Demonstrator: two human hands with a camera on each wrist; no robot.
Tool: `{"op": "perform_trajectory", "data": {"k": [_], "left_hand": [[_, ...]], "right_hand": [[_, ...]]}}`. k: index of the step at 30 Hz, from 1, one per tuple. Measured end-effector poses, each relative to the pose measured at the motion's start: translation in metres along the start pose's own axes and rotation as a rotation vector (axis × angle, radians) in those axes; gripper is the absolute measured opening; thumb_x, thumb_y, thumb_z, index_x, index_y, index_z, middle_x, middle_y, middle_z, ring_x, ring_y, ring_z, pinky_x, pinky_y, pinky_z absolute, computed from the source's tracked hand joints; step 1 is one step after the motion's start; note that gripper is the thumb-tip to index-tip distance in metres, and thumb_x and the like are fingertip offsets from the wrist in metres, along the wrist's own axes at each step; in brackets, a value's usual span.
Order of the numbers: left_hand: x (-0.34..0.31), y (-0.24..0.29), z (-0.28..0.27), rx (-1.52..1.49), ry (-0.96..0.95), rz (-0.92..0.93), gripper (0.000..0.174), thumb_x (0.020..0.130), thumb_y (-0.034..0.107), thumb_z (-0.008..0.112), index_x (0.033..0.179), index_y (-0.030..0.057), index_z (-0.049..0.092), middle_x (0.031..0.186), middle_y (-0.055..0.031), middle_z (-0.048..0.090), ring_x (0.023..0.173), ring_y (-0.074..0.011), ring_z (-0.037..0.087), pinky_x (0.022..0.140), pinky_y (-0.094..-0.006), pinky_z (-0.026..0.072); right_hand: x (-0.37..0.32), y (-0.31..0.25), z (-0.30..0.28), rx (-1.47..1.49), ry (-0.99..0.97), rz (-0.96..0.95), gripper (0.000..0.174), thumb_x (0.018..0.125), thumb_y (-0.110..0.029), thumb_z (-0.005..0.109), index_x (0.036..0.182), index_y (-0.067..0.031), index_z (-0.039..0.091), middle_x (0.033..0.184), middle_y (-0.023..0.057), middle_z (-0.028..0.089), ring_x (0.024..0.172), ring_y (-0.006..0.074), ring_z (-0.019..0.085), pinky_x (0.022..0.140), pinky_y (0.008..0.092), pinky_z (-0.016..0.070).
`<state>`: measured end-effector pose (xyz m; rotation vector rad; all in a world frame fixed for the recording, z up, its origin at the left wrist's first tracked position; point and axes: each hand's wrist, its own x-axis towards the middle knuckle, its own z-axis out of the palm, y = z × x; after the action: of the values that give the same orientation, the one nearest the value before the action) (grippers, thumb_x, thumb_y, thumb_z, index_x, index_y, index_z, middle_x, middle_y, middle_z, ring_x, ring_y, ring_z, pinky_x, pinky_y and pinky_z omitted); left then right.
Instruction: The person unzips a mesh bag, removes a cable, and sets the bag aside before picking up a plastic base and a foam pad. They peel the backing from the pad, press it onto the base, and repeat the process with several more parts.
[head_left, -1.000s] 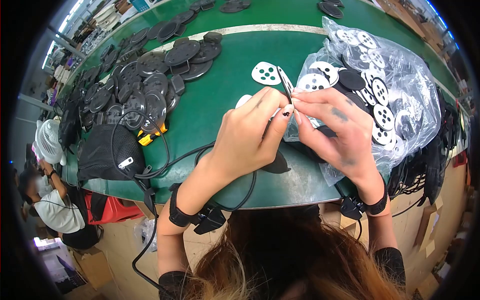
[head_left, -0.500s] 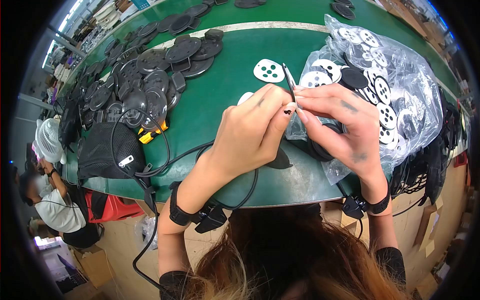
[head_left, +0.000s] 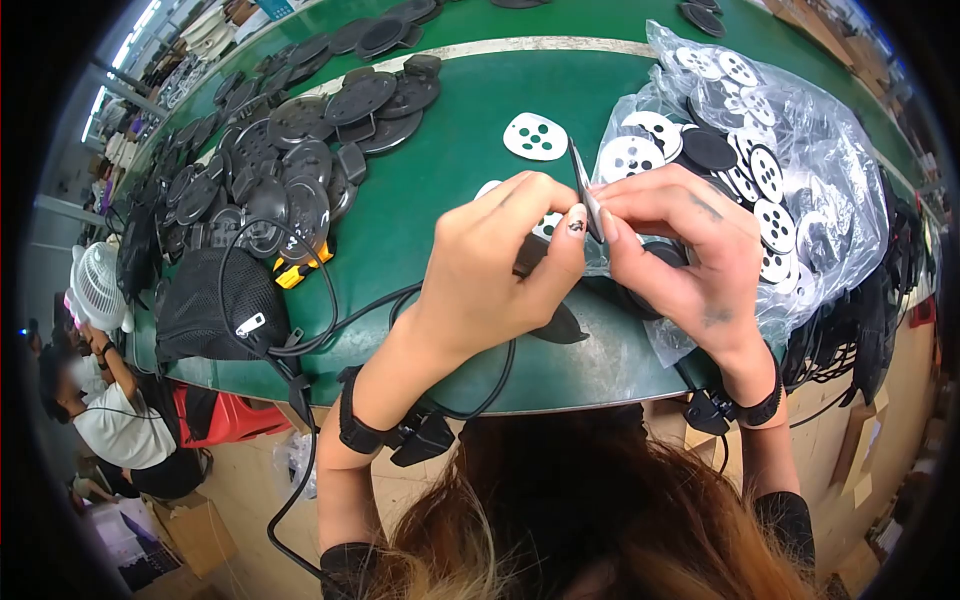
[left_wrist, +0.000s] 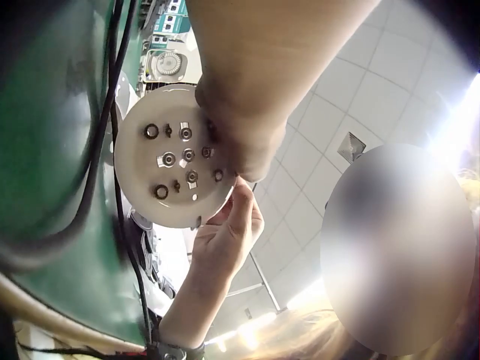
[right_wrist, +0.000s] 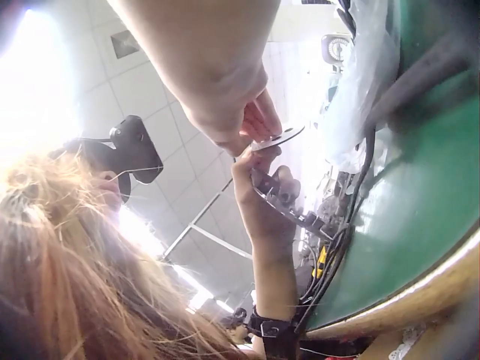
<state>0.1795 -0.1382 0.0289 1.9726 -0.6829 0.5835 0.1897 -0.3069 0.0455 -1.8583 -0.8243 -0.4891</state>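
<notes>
Both hands meet over the table's near part. My left hand (head_left: 500, 260) holds a dark round plastic plate (head_left: 560, 325) beneath it, mostly hidden in the head view. The left wrist view shows this plate's face (left_wrist: 142, 176) with several metal fittings and small holes. My right hand (head_left: 685, 235) pinches a thin round pad (head_left: 586, 195) between thumb and fingers, seen nearly edge-on. The left thumb and fingertips are right at the pad's edge. In the right wrist view the pad (right_wrist: 283, 138) sits just above the plate (right_wrist: 300, 217).
A loose white pad with holes (head_left: 534, 137) lies beyond the hands. At right, a clear plastic bag (head_left: 840, 170) holds several more pads. Black plates (head_left: 300, 120) are heaped at left, near a black mesh pouch (head_left: 215, 305), a yellow tool (head_left: 300, 270) and cables (head_left: 340, 325).
The pad between the fingers has shifted slightly towards me and to the right, and its tilt has changed. My right hand has moved slightly right; the left hand stays nearly in place.
</notes>
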Motion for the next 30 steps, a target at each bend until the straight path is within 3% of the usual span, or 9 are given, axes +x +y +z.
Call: {"op": "perform_trajectory", "data": {"k": [5, 12, 16, 18, 20, 26, 28, 29, 30], "left_hand": [[0.001, 0.004, -0.005, -0.064, 0.061, -0.154, 0.005, 0.071, 0.001, 0.061, 0.071, 0.0009, 0.057, 0.059, -0.004, 0.056, 0.046, -0.0083, 0.051, 0.043, -0.0221, 0.0394], [0.008, 0.005, -0.02, -0.215, 0.158, -0.29, 0.007, 0.079, 0.002, 0.056, 0.073, -0.0014, 0.057, 0.059, 0.0014, 0.054, 0.053, -0.0018, 0.048, 0.048, -0.0174, 0.0384], [0.009, 0.002, -0.031, -0.256, 0.19, -0.313, 0.008, 0.082, 0.004, 0.055, 0.079, -0.0024, 0.059, 0.067, 0.0026, 0.054, 0.06, -0.0013, 0.048, 0.053, -0.0169, 0.0387], [0.009, 0.003, -0.036, -0.34, 0.193, -0.347, 0.009, 0.085, 0.005, 0.053, 0.083, -0.0019, 0.059, 0.068, 0.0019, 0.054, 0.06, -0.0012, 0.047, 0.053, -0.0166, 0.0379], [0.008, 0.001, -0.034, -0.431, 0.17, -0.341, 0.01, 0.087, 0.006, 0.052, 0.085, -0.0016, 0.059, 0.069, 0.0015, 0.055, 0.06, -0.0011, 0.046, 0.053, -0.0164, 0.0376], [0.007, 0.005, -0.026, -0.692, -0.029, -0.353, 0.016, 0.093, 0.014, 0.046, 0.088, 0.0008, 0.054, 0.073, -0.0029, 0.057, 0.064, -0.0041, 0.047, 0.06, -0.0185, 0.0385], [0.006, 0.007, -0.026, -0.738, -0.047, -0.362, 0.016, 0.093, 0.014, 0.045, 0.089, 0.0011, 0.053, 0.072, -0.0033, 0.056, 0.064, -0.0055, 0.048, 0.062, -0.0198, 0.0394], [0.006, 0.008, -0.026, -0.73, -0.087, -0.353, 0.016, 0.093, 0.014, 0.044, 0.089, 0.001, 0.053, 0.071, -0.003, 0.055, 0.065, -0.0067, 0.049, 0.063, -0.0209, 0.0399], [0.005, 0.008, -0.025, -0.722, -0.129, -0.344, 0.016, 0.094, 0.014, 0.043, 0.09, 0.0009, 0.052, 0.07, -0.0027, 0.054, 0.065, -0.0079, 0.05, 0.065, -0.0221, 0.0404]], "right_hand": [[0.002, 0.002, -0.005, 0.097, -0.014, 0.104, 0.01, 0.071, 0.004, 0.064, 0.081, 0.0022, 0.061, 0.08, 0.0088, 0.062, 0.071, 0.0142, 0.062, 0.064, 0.0237, 0.0533], [0.014, 0.02, -0.03, 0.488, 0.238, 0.499, 0.015, 0.084, -0.007, 0.057, 0.088, 0.0069, 0.061, 0.086, 0.0069, 0.061, 0.076, 0.0108, 0.06, 0.071, 0.0245, 0.0527], [0.016, 0.039, -0.037, 0.471, 0.364, 0.448, 0.019, 0.086, -0.011, 0.055, 0.09, 0.0066, 0.062, 0.08, 0.0062, 0.062, 0.076, 0.0119, 0.062, 0.073, 0.0272, 0.0537], [0.016, 0.042, -0.035, 0.439, 0.333, 0.457, 0.019, 0.087, -0.01, 0.054, 0.094, 0.0061, 0.061, 0.089, 0.0087, 0.062, 0.08, 0.0113, 0.061, 0.073, 0.0275, 0.0532], [0.018, 0.041, -0.026, 0.399, 0.13, 0.485, 0.02, 0.087, -0.013, 0.055, 0.092, 0.0046, 0.062, 0.082, 0.0066, 0.062, 0.077, 0.0125, 0.062, 0.072, 0.0273, 0.0529], [0.015, 0.034, -0.016, -0.081, -0.3, 0.329, 0.03, 0.093, -0.022, 0.049, 0.105, 0.003, 0.06, 0.103, 0.0102, 0.06, 0.088, 0.0145, 0.06, 0.069, 0.0252, 0.0498], [0.011, 0.033, -0.013, 0.883, -0.084, 0.464, 0.047, 0.092, -0.035, 0.05, 0.118, 0.0045, 0.05, 0.109, 0.0115, 0.058, 0.09, 0.0157, 0.059, 0.07, 0.0262, 0.0497], [0.011, 0.028, -0.011, 1.033, -0.158, 0.439, 0.075, 0.081, -0.051, 0.059, 0.126, 0.0064, 0.039, 0.113, 0.013, 0.056, 0.092, 0.018, 0.059, 0.073, 0.0277, 0.05], [0.009, 0.025, -0.01, 1.031, -0.16, 0.438, 0.075, 0.081, -0.051, 0.059, 0.126, 0.0064, 0.039, 0.113, 0.013, 0.056, 0.092, 0.018, 0.059, 0.073, 0.0277, 0.05]]}}
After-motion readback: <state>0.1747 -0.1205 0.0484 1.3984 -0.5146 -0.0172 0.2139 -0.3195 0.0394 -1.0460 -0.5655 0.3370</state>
